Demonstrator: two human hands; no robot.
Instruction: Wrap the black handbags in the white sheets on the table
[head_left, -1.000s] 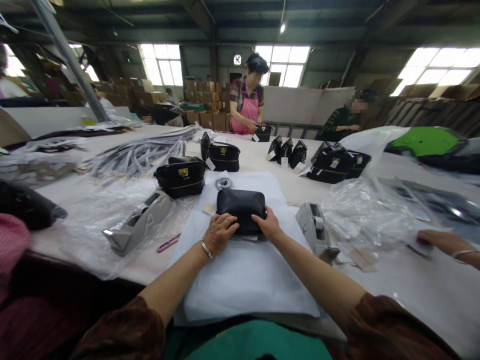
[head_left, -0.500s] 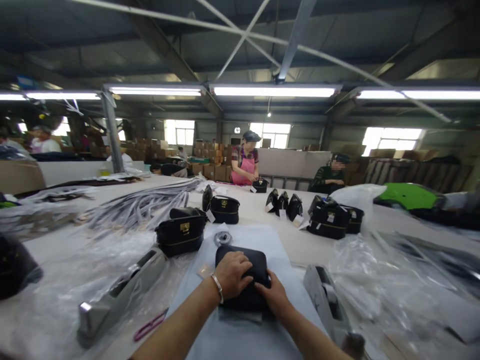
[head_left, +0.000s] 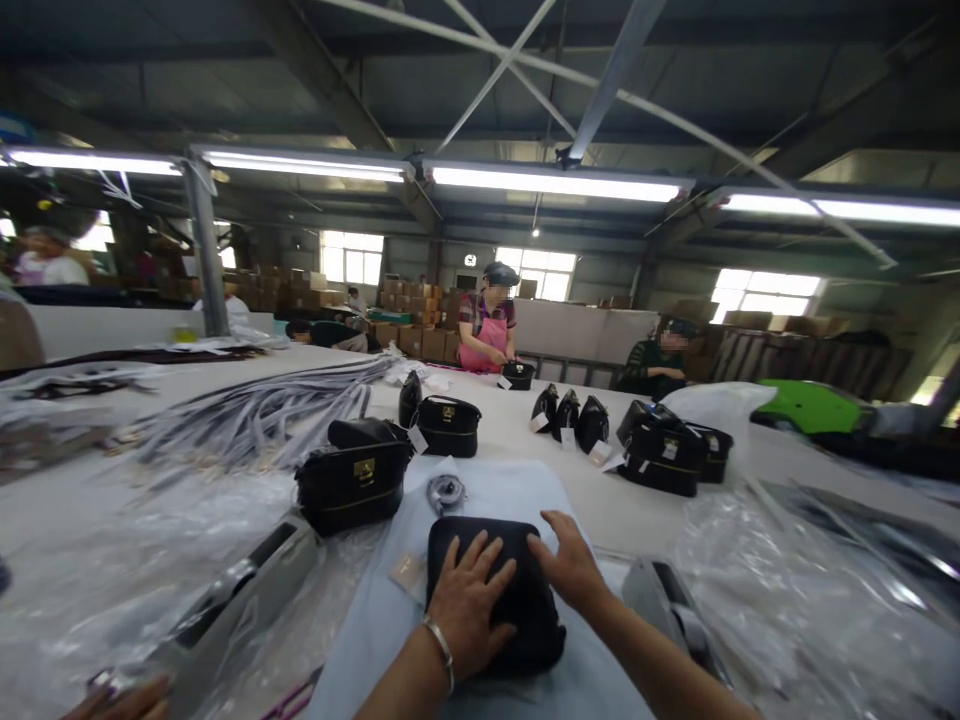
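A black handbag (head_left: pixel 525 600) lies on a pale blue sheet in front of me. My left hand (head_left: pixel 471 600), with a silver bangle at the wrist, rests flat on the bag with its fingers spread. At the bag's upper right edge is my right hand (head_left: pixel 574 565), thumb and fingers apart, gripping nothing. A beige tag (head_left: pixel 409 572) sticks out at the bag's left side. Beyond the bag, a coiled grey strap (head_left: pixel 445 490) sits on the blue sheet (head_left: pixel 525 480).
Grey tape dispensers stand left (head_left: pixel 247 580) and right (head_left: pixel 671 605). Several black handbags (head_left: pixel 352 480) stand farther back. Clear plastic (head_left: pixel 780 580) and grey straps (head_left: pixel 255 410) cover parts of the table. Another person's hand (head_left: pixel 127 700) shows bottom left; a person in a pink apron (head_left: pixel 487 340) works opposite.
My left hand has flattened and spread on the bag. My right hand has come off the bag's side and opened. Another person's hand has appeared at bottom left.
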